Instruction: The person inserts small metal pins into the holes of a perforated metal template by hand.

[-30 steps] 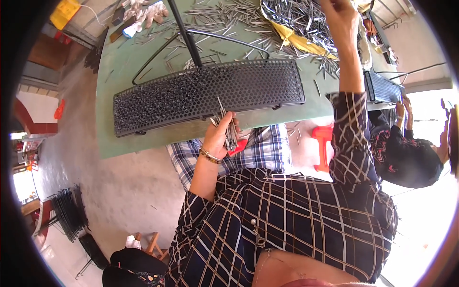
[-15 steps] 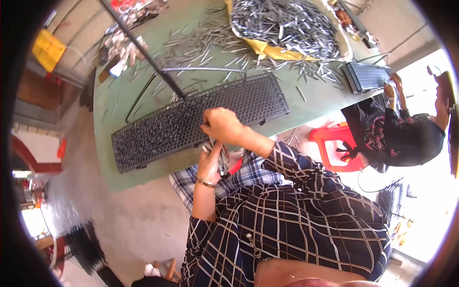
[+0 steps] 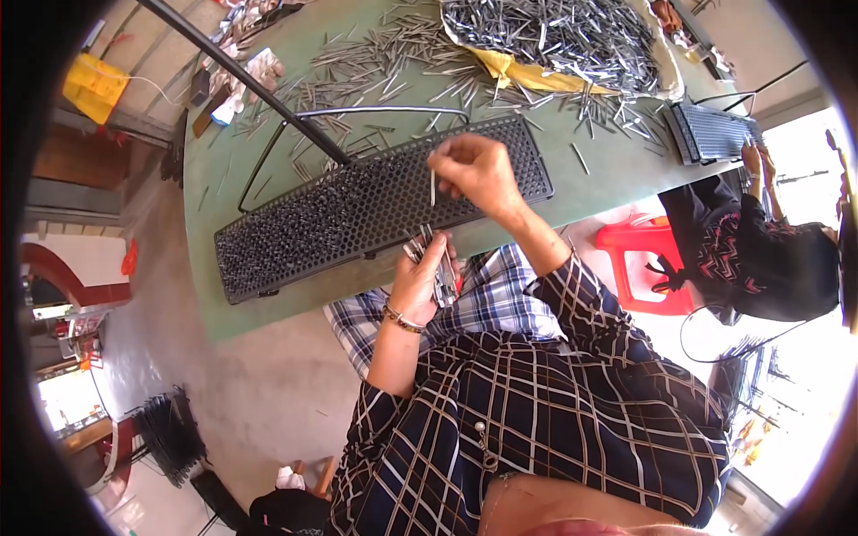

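In my left hand [image 3: 416,284] is a small bundle of thin metal strips [image 3: 441,279], held in front of the long black perforated tray [image 3: 402,214]. My right hand [image 3: 490,179] is above the tray's right half, pinching one slim metal strip [image 3: 433,188] that points downward. Round holes cover the tray, which lies at a slant along the table's near edge. Its left part [image 3: 281,237] is densely filled with dark, glinting pieces; the holes toward the right look bare. A thin metal frame [image 3: 375,110] rises behind it.
A large heap of metal strips [image 3: 559,45] lies on a yellow-edged sack, with loose strips [image 3: 375,58] scattered over the green table [image 3: 210,308]. A dark bar [image 3: 241,76] slants over the left side. At right, another person [image 3: 760,241] handles a similar tray [image 3: 710,134] near a red stool [image 3: 630,268].
My right hand has moved away from the left hand, up and right over the tray, with a single strip in its fingers. My left hand has shifted slightly right, showing its bundle more.
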`<state>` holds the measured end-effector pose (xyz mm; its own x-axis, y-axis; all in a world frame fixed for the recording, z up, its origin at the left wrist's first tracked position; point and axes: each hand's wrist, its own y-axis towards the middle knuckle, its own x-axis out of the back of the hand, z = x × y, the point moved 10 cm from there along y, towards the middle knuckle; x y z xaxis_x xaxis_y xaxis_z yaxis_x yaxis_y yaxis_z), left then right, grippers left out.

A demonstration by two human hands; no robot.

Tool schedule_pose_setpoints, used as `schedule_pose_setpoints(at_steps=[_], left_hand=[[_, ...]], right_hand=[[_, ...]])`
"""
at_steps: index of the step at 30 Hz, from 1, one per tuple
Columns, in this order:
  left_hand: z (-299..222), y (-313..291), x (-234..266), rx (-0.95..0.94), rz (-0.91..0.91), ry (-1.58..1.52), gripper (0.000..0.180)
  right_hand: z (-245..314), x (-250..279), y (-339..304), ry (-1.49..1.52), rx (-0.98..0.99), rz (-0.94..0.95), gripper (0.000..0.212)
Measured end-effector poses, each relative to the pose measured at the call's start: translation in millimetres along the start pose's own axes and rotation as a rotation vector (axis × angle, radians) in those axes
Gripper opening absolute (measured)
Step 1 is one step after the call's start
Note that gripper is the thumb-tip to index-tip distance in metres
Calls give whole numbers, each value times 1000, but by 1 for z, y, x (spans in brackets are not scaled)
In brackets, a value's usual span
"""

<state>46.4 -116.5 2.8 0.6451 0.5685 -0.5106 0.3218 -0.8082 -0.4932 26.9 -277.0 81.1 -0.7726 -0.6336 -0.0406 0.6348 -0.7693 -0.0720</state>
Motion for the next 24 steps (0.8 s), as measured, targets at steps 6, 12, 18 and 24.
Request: schedule_pose_setpoints(at_steps=[6,12,18,24], left_hand=[[3,-3,-3,63,64,-116,24],[0,-8,-6,49,94,-114,26],[-15,-10,-2,-17,65,-252,27],[-31,-8,-1,-108,92,-351,29]], right_hand=[[39,-2,25,-408,466,-96,27],[42,-27,27,-570,651,-24,18],[50,-40,13,-705,845,-2,19],[51,-46,11,-757,880,31,19]])
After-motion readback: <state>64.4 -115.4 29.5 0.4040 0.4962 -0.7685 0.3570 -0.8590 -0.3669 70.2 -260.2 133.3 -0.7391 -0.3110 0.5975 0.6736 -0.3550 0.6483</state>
